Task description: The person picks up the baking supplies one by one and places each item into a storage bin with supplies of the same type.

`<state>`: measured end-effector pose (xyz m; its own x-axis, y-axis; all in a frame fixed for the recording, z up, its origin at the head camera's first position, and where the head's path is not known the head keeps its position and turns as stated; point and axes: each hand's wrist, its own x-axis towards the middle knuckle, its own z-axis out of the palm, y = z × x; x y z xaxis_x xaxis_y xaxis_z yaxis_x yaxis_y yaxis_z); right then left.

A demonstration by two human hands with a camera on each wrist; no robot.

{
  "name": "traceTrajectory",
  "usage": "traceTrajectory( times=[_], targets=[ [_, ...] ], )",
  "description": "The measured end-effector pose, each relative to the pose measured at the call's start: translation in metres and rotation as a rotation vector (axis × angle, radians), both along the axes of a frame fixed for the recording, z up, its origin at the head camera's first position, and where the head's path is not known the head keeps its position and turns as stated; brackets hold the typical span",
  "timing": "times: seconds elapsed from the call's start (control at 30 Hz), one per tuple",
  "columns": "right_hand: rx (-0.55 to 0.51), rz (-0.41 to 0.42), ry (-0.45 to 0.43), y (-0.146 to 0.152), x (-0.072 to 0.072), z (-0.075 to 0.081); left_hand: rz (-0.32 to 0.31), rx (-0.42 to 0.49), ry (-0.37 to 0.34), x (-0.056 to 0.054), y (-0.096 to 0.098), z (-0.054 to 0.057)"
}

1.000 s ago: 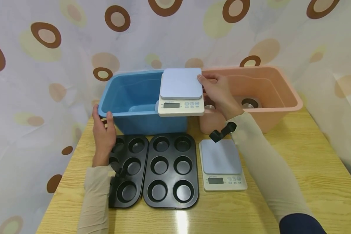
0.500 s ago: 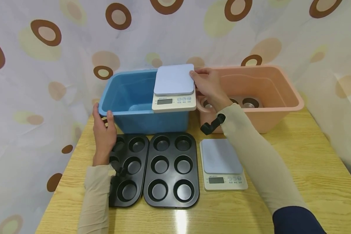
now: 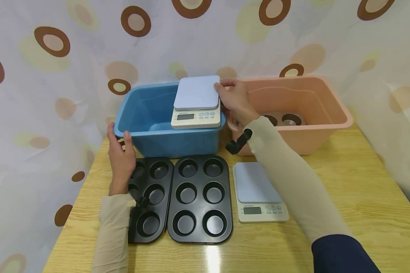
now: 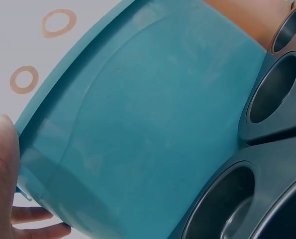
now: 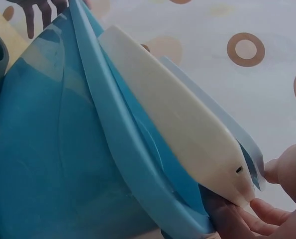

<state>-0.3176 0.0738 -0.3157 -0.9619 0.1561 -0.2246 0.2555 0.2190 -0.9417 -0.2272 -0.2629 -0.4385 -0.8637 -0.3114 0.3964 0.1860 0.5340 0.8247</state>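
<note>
My right hand (image 3: 237, 99) pinches a white kitchen scale (image 3: 196, 99) by its right edge, thumb on top and fingers beneath. The scale hangs level over the right part of a blue plastic bin (image 3: 167, 142), its display side facing me. In the right wrist view the scale's cream side (image 5: 172, 109) shows close above the bin's rim (image 5: 118, 129). My left hand (image 3: 122, 161) holds the bin's front left corner, thumb at the front and fingers round the left side. In the left wrist view the bin's wall (image 4: 138, 114) fills the middle.
A pink bin (image 3: 314, 138) at the right holds a muffin tin (image 3: 291, 119). Two black muffin tins (image 3: 200, 204) lie side by side before the blue bin. A second kitchen scale (image 3: 259, 185) lies to their right on the wooden table (image 3: 355, 182). A patterned cloth (image 3: 205, 45) hangs behind.
My right hand has carried the scale leftward, from the gap between the bins to over the blue bin. My left hand has stayed at the corner.
</note>
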Motion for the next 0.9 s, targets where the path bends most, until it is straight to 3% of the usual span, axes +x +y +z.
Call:
traceTrajectory(
  times=[0.37,0.63,0.9],
  targets=[
    [0.139,0.000,0.090,-0.007,-0.004,0.001,0.008,0.005,-0.005,0.000,0.002,-0.002],
    [0.314,0.086,0.146,-0.014,-0.008,0.002,0.013,0.007,-0.020,-0.001,0.003,-0.001],
    [0.497,0.131,0.169,-0.014,-0.006,0.000,-0.025,0.000,-0.008,-0.004,0.005,-0.004]
  ],
)
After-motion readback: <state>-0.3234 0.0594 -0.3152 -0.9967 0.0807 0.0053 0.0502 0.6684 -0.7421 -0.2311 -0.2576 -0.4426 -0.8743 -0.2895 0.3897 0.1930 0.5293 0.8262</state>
